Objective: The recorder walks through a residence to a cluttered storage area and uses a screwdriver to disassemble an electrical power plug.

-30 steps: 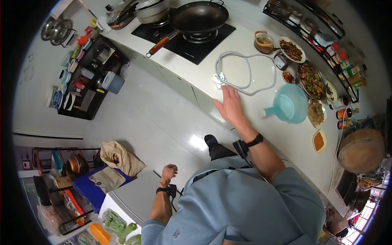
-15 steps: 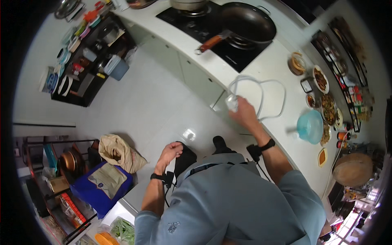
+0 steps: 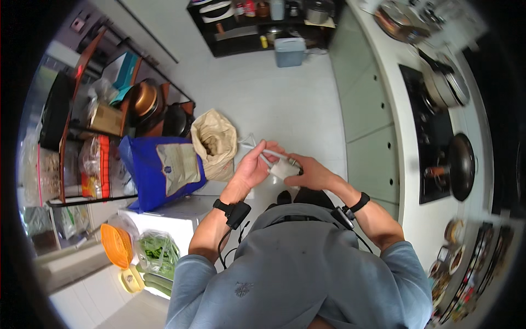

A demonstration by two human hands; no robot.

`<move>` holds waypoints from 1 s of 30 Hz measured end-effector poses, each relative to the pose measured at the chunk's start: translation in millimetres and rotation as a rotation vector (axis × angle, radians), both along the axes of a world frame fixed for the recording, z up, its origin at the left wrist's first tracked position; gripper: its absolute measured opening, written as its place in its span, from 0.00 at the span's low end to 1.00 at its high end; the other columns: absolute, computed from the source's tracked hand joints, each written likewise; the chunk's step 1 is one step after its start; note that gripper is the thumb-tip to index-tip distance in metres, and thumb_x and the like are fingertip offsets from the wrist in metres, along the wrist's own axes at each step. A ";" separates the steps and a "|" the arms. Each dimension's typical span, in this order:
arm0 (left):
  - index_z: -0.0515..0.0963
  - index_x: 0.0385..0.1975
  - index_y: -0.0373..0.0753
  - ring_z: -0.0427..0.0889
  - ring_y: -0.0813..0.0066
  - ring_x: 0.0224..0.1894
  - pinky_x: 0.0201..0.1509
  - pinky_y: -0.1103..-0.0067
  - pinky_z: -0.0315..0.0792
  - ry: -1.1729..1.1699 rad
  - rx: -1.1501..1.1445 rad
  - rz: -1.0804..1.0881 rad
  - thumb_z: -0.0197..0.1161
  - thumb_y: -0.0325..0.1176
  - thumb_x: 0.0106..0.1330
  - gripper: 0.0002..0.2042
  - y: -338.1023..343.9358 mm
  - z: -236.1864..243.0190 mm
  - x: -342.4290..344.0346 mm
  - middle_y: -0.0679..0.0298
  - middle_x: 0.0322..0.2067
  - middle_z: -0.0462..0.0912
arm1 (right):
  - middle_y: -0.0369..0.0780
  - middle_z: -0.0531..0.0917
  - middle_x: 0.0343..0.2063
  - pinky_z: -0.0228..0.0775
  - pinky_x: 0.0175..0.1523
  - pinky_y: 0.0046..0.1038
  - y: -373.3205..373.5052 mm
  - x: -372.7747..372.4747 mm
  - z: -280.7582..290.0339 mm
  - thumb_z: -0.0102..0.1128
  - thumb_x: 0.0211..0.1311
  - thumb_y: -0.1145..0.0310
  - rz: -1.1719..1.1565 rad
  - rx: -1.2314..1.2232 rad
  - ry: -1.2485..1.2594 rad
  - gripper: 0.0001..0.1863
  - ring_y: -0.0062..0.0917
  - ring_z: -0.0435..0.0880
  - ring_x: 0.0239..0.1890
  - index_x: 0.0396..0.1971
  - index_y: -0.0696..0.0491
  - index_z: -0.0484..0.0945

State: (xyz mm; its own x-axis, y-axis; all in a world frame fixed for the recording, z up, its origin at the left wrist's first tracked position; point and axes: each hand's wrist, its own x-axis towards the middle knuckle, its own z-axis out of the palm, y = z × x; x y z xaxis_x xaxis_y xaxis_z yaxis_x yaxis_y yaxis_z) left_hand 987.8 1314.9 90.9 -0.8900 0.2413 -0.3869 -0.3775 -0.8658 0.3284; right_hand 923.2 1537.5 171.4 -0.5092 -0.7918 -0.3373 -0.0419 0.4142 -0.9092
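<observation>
In front of my waist, my right hand (image 3: 311, 172) grips a small white block (image 3: 282, 169) with a dark and metallic end near the thumb. A pale cable (image 3: 267, 156) runs from beside the block in a loop. My left hand (image 3: 255, 165), palm partly up, holds this cable between thumb and fingers, and the cable's far part trails past it toward a beige sack (image 3: 215, 140). Both hands are close together over the floor. What the block is exactly cannot be made out.
A blue bag (image 3: 161, 170) leans beside the sack at left, near a rack (image 3: 64, 142) of pans and boxes. Bagged greens (image 3: 157, 251) and an orange basket (image 3: 116, 245) sit lower left. At right runs a counter (image 3: 392, 49) with a hob, a frying pan (image 3: 463, 167) and dishes.
I have turned left, away from the counter. The block and cable have left the countertop in my right hand, and my left hand has come up and taken hold of the cable.
</observation>
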 end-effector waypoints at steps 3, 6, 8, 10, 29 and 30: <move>0.75 0.55 0.38 0.82 0.61 0.54 0.59 0.66 0.76 0.093 -0.058 0.119 0.56 0.42 0.77 0.16 -41.2 25.7 -38.0 0.52 0.51 0.83 | 0.38 0.82 0.47 0.72 0.54 0.28 -59.4 -60.0 -10.5 0.67 0.59 0.66 0.021 -0.018 -0.223 0.31 0.22 0.78 0.48 0.62 0.61 0.72; 0.75 0.53 0.37 0.82 0.61 0.53 0.58 0.66 0.76 0.070 -0.152 0.291 0.55 0.41 0.77 0.15 -86.8 31.6 -91.6 0.53 0.52 0.83 | 0.39 0.79 0.54 0.73 0.56 0.31 -121.0 -115.9 -44.2 0.60 0.66 0.65 -0.067 -0.298 -0.581 0.29 0.25 0.79 0.53 0.65 0.58 0.68; 0.76 0.53 0.37 0.82 0.60 0.53 0.58 0.66 0.76 0.015 -0.147 0.369 0.55 0.41 0.77 0.15 -118.5 25.6 -124.7 0.53 0.52 0.83 | 0.40 0.80 0.53 0.73 0.56 0.31 -158.9 -154.0 -49.8 0.60 0.67 0.63 -0.054 -0.330 -0.751 0.28 0.26 0.79 0.53 0.64 0.59 0.69; 0.76 0.52 0.37 0.84 0.60 0.51 0.54 0.65 0.78 -0.060 -0.169 0.451 0.56 0.41 0.77 0.15 -148.9 25.2 -167.1 0.55 0.50 0.84 | 0.41 0.83 0.51 0.73 0.57 0.32 -197.0 -200.7 -46.8 0.58 0.71 0.61 -0.081 -0.370 -0.983 0.27 0.27 0.80 0.55 0.64 0.58 0.69; 0.88 0.36 0.44 0.87 0.57 0.45 0.52 0.59 0.73 -0.211 -2.292 -1.013 0.57 0.32 0.65 0.11 -426.4 -127.4 -352.0 0.58 0.40 0.89 | 0.39 0.87 0.23 0.78 0.33 0.35 -318.9 -583.7 -268.7 0.72 0.50 0.52 0.685 0.809 0.362 0.17 0.32 0.88 0.26 0.31 0.50 0.83; 0.88 0.37 0.44 0.87 0.57 0.46 0.54 0.59 0.72 -0.284 -2.253 -0.980 0.57 0.32 0.65 0.11 -444.6 -138.1 -352.6 0.57 0.41 0.89 | 0.39 0.87 0.23 0.78 0.33 0.33 -327.7 -594.1 -274.5 0.72 0.50 0.52 0.725 0.966 0.071 0.17 0.30 0.87 0.26 0.31 0.49 0.85</move>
